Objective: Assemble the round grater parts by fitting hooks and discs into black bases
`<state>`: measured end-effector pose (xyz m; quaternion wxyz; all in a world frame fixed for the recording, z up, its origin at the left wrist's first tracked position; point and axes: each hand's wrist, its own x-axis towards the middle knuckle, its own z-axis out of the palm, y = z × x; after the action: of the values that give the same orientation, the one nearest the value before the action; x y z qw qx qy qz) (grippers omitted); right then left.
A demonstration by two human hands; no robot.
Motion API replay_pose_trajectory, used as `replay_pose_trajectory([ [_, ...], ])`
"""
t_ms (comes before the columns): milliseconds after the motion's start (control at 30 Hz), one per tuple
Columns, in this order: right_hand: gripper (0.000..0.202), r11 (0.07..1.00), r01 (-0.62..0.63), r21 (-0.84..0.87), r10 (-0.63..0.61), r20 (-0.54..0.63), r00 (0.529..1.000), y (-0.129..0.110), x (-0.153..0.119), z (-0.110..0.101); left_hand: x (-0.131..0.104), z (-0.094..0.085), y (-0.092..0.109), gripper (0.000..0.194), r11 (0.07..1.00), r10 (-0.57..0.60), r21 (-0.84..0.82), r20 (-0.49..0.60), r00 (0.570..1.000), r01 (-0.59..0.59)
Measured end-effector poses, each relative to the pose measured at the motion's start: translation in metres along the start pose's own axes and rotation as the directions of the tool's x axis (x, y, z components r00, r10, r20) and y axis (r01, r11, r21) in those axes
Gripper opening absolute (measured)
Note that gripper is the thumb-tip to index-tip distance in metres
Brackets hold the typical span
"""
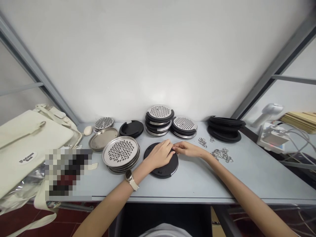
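My left hand (161,154) lies over a round black holder (164,171) near the table's middle, its fingers bent and gripping toward the right rim. A thin silver edge shows along the holder's lower right side. At that right rim, the fingertips of my right hand (186,148) are pinched together close to my left fingers. A small silver metal piece glints beneath them, mostly hidden. Just left of the holder stands a stack of round metal grater plates (120,153). Small bent-wire metal pieces (222,154) lie in a loose pile beside my right forearm.
Behind are plain metal discs (103,138), smaller grater plates (104,122), an open black holder (131,128), stacked graters in holders (160,113), another such stack (184,124) and black holders (224,128). A cream bag (32,138) sits left; a handheld scanner (268,112) stands right.
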<state>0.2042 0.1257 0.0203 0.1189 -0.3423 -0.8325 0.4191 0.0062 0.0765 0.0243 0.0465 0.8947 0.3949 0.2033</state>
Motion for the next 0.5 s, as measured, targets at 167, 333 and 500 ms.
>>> replay_pose_trajectory([
  [167,0.036,1.0,0.008,-0.001,-0.008,0.005,1.0,0.0005,0.0003,-0.0004,0.0001,-0.0001,0.0006,0.007,1.0,-0.009,0.0,-0.005,1.0,0.009],
  [333,0.031,1.0,0.02,0.0,-0.02,0.016,1.0,0.0022,0.0012,-0.0003,0.0004,0.0002,0.0004,0.007,1.0,-0.008,0.007,0.0,1.0,0.008],
  [500,0.028,1.0,0.027,-0.002,-0.027,0.021,0.999,0.0042,0.0013,-0.0007,0.0005,0.0004,0.0,0.007,1.0,-0.004,0.02,0.004,1.0,0.004],
])
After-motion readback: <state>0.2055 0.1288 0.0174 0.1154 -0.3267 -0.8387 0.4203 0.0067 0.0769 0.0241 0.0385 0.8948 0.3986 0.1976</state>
